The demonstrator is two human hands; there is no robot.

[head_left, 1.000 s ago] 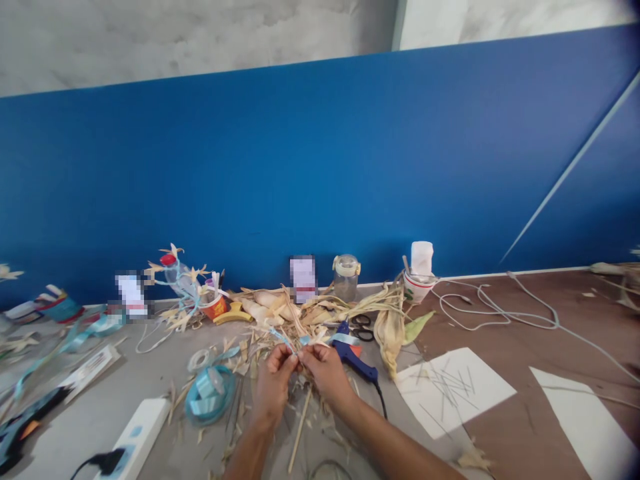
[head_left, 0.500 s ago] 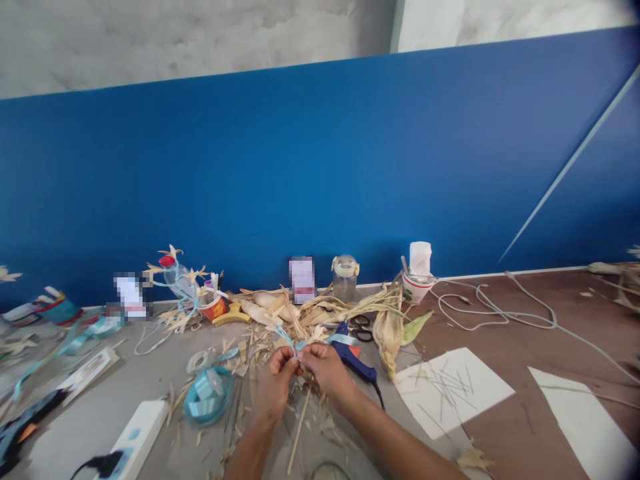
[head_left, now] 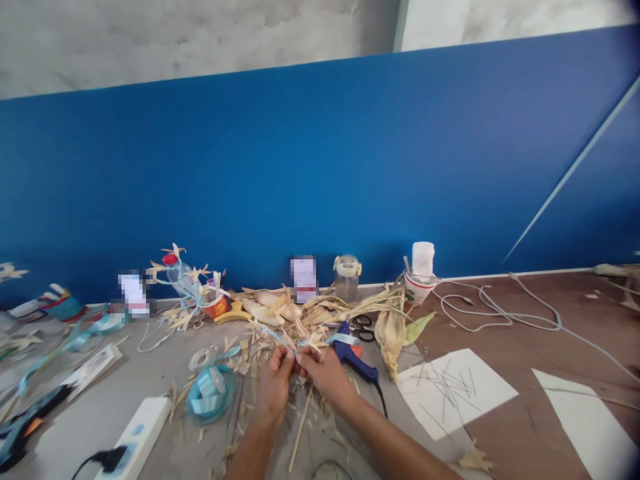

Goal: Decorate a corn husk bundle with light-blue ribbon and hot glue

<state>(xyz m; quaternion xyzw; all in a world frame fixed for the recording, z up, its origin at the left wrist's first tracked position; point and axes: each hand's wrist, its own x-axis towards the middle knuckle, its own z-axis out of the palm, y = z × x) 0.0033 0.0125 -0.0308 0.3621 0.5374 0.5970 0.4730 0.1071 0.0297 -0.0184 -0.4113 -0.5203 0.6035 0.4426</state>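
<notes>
My left hand (head_left: 275, 383) and my right hand (head_left: 325, 375) meet over the littered table, fingertips pinched close together. Between them is a thin stem wrapped in light blue ribbon (head_left: 273, 333), its upper end pointing up and left; both hands seem to grip its lower part, though the fingers cover the exact spot. Just beyond lies a heap of dried corn husks (head_left: 273, 307). A dark blue glue gun (head_left: 357, 360) rests right of my right hand, with black scissors (head_left: 364, 328) behind it. Left of my left hand sits a roll of light blue ribbon (head_left: 211, 393).
A white power strip (head_left: 143, 430) lies at front left. White paper (head_left: 457, 390) with several thin wires is on the right. Along the blue partition (head_left: 320, 167) stand a clear jar (head_left: 347, 280), a paper cup (head_left: 419, 290) and a bottle with husk flowers (head_left: 183, 277).
The blue-wrapped stem has tilted further left and lower. My fingertips have shifted slightly while staying close together. The whole view has moved a little.
</notes>
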